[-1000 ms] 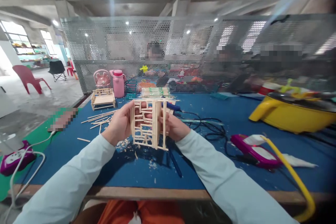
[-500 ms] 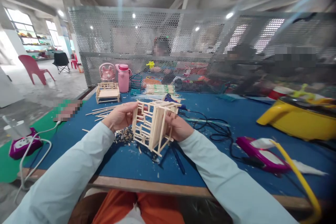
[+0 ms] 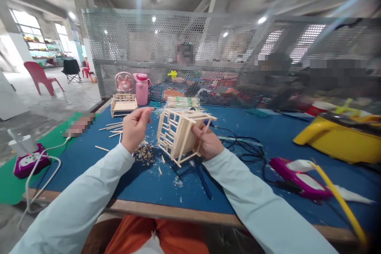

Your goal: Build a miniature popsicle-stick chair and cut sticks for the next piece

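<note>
My right hand [image 3: 209, 142] grips a small openwork model made of pale wooden sticks [image 3: 182, 137] by its right side, holding it tilted above the blue table. To the left of the model, apart from it, is my left hand [image 3: 134, 129]. Its thumb and fingertips are pinched together; anything between them is too small to make out. Beneath my hands lie a heap of tiny cut wooden bits [image 3: 144, 153] and some pale scraps. A dark blue slim tool [image 3: 203, 180] rests near my right wrist. Loose sticks [image 3: 114, 126] lie beyond my left hand.
At the back left stand a finished-looking stick model [image 3: 124, 106] and a pink bottle [image 3: 142, 91]. Bundled sticks [image 3: 183, 102] lie before the perforated metal screen [image 3: 119, 47]. On the right are a black cable [image 3: 245, 147], a purple power strip [image 3: 302, 180] and a yellow pot [image 3: 336, 137].
My left hand has let go of the stick model and moved left, away from it. The model, still in my right hand, has shifted slightly right and tilted.
</note>
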A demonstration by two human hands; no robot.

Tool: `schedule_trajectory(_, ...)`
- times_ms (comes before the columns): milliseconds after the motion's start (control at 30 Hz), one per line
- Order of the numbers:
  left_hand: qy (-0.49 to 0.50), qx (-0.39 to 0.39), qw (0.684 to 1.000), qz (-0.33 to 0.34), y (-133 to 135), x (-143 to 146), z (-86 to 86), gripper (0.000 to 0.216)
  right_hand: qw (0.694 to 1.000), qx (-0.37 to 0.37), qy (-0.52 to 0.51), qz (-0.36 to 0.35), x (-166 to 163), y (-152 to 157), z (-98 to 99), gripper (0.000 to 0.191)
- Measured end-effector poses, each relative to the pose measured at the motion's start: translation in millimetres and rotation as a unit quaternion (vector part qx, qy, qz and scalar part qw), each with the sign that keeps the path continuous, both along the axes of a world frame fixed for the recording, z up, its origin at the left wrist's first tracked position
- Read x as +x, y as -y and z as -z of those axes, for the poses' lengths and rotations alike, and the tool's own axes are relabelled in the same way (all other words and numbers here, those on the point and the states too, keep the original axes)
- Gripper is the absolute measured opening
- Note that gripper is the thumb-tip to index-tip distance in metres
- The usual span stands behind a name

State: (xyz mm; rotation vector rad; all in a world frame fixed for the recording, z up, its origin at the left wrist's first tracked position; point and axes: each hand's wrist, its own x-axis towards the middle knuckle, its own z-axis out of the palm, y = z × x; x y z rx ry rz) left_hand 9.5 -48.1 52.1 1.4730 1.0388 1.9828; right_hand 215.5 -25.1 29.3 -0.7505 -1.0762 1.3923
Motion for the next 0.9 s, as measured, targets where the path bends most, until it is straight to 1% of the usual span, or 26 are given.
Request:
schedule_trajectory(67, -0.039, 0.012, 0.999, 0.014, 5.3, 8.5, 4.4, 0.022, 0.999, 0.013, 0.001, 0.036, -1.6, -0.9, 1.6, 0.048)
schedule_trajectory(133, -0.058, 0.021, 0.998, 0.019, 9.3, 15.7, 7.3, 0.023, 0.999, 0.023, 0.009, 0.047, -2.8, -1.1, 3.5, 0.047)
schedule_trajectory(200, -0.058, 0.024, 0.998, 0.016, 11.3, 19.9, 8.6, 0.023, 0.998, 0.034, 0.025, 0.041, -2.9, -0.9, 4.7, 0.045)
schedule_trajectory(333, -0.011, 0.004, 1.0, 0.007, 12.6, 22.0, 7.7, 0.019, 0.996, 0.051, 0.072, 0.01, -1.4, 0.1, 4.6, 0.041)
schedule_trajectory(433, 0.001, 0.006, 1.0, -0.011, 14.6, 22.4, 6.4, 0.015, 0.994, 0.057, 0.089, -0.004, -1.0, 1.0, 3.9, 0.04)
schedule_trajectory(667, -0.065, 0.021, 0.996, -0.065, 16.6, 21.4, 6.6, 0.011, 0.989, 0.095, 0.108, -0.026, -0.8, 1.2, 5.0, 0.038)
schedule_trajectory(800, -0.077, 0.047, 0.993, -0.072, 16.7, 20.9, 6.9, 0.01, 0.983, 0.127, 0.127, -0.029, 1.3, 1.7, 4.2, 0.035)
schedule_trajectory(900, -0.077, 0.057, 0.993, -0.074, 16.5, 21.2, 7.4, 0.01, 0.978, 0.133, 0.159, -0.027, 3.9, 1.3, 3.4, 0.03)
